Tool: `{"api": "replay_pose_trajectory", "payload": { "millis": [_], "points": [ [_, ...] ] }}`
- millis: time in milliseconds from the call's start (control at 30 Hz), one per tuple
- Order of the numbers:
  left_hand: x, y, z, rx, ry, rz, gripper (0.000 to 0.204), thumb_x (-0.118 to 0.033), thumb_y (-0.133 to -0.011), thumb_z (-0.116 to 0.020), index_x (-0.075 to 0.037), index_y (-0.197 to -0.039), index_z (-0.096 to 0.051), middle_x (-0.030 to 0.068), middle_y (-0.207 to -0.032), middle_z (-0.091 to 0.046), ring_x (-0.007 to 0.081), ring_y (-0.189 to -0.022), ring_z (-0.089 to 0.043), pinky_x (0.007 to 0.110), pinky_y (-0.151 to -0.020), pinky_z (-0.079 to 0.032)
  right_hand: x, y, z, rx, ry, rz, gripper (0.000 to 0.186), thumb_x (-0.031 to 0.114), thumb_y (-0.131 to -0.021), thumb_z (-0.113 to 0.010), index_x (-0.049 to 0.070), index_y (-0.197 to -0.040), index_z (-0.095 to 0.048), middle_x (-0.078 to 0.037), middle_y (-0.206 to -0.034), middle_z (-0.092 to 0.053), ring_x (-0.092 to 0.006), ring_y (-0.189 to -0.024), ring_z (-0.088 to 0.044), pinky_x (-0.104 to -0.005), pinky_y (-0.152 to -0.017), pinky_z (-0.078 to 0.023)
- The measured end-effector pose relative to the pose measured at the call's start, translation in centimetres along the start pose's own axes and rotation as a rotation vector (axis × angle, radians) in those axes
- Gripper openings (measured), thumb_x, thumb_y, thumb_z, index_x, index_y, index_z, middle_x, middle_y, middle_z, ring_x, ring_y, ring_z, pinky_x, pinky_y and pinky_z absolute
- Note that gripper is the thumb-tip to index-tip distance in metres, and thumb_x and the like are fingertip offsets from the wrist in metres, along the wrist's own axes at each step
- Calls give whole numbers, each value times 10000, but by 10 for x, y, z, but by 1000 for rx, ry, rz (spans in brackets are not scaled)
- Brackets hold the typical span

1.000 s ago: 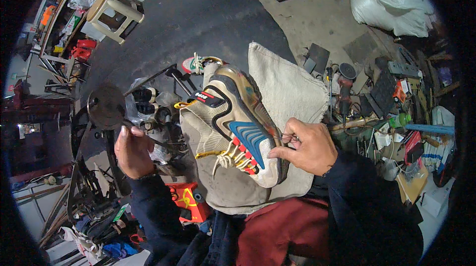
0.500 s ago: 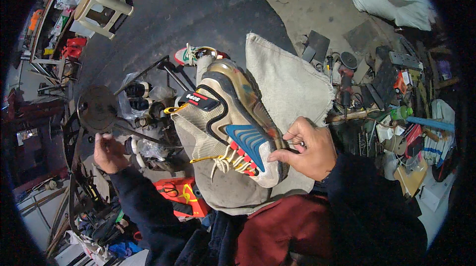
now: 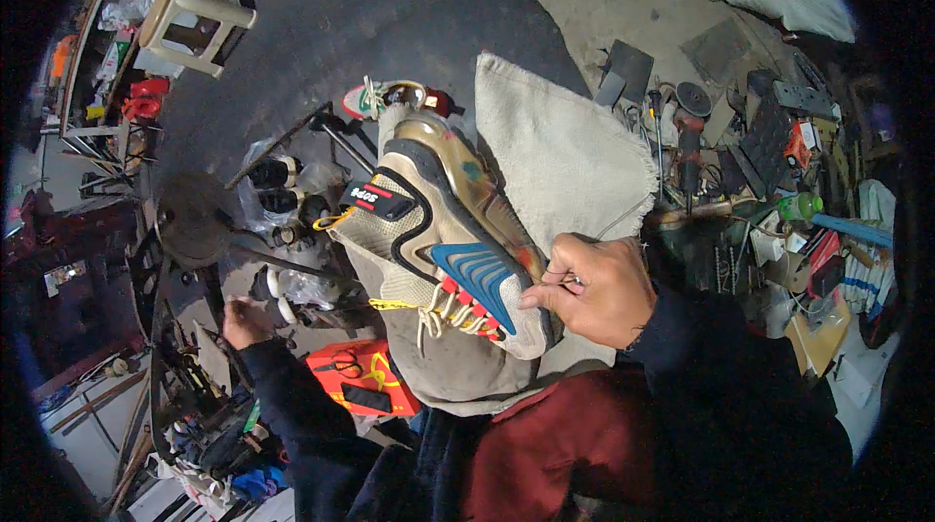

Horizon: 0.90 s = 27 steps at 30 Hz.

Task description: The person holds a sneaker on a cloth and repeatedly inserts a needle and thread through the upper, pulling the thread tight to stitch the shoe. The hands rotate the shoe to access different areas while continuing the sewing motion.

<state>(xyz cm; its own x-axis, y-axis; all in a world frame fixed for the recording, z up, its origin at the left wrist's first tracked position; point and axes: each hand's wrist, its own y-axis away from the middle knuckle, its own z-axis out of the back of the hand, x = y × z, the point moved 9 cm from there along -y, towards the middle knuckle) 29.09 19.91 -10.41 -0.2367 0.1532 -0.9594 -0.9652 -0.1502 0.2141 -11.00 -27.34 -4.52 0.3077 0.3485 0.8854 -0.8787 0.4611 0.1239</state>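
A beige sneaker (image 3: 414, 230) with blue ribs, red lace loops and a clear yellowish sole lies on its side on a pale cloth (image 3: 545, 132) over my lap. Its toe points toward my right hand (image 3: 604, 293). The thumb and forefinger of that hand pinch beside the toe's sole edge, and a thin strand (image 3: 623, 218) rises from the hand across the cloth. Off to the left, clear of the shoe, my left hand (image 3: 245, 322) has its fingers curled in; what they hold, if anything, is too small to make out.
An orange box (image 3: 394, 371) bears scissors (image 3: 343, 363) and a dark phone (image 3: 365, 397). Left stands a metal stand with a round plate (image 3: 195, 220). Another shoe (image 3: 365, 101) lies beyond. Rightward are an angle grinder (image 3: 690, 132) and scattered tools; a stool (image 3: 200, 20) stands far left.
My left hand has moved down and a little to the right, its fingers more curled. My right hand stays pinched by the toe, and the strand beyond it now shows. The view has shifted slightly.
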Motion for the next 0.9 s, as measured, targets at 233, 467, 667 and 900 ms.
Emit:
{"api": "replay_pose_trajectory", "payload": {
  "millis": [233,467,667,900],
  "points": [
    [8,27,-8,329,9,150,385,-456,-1003,-603,-139,-789,-568,-16,-510,-392,145,-412,-420,298,-400,-293,3,4,6,-7,-10,13,362,348,-824,-834,64,-809,-611,-124,-715,-691,-354,-643,-691,-447,-575,-506],
    [-55,57,-4,272,-338,237,402,-493,-1002,-582,-98,-1065,-614,99,-986,-644,281,-867,-655,516,-623,-598,-7,9,17,-14,-144,32,263,195,-840,-840,32,-865,-636,-68,-733,-663,-159,-664,-660,-315,-622,-514],
    [-127,170,-122,518,-436,-384,366,-211,-979,-673,-50,-1273,-528,161,-1290,-623,271,-1160,-639,420,-941,-560,-55,9,103,-393,-124,-84,149,96,-914,-704,-7,-1000,-637,-130,-1020,-654,-219,-966,-648,-352,-860,-518],
    [-98,270,-242,1028,-53,114,446,-105,-939,-644,-16,-1348,-491,194,-1294,-643,308,-1242,-622,410,-1074,-466,-10,52,65,-121,-50,187,485,-63,-879,-527,15,-1346,-630,-223,-1049,-648,-409,-990,-646,-433,-891,-523]
  ]
}}
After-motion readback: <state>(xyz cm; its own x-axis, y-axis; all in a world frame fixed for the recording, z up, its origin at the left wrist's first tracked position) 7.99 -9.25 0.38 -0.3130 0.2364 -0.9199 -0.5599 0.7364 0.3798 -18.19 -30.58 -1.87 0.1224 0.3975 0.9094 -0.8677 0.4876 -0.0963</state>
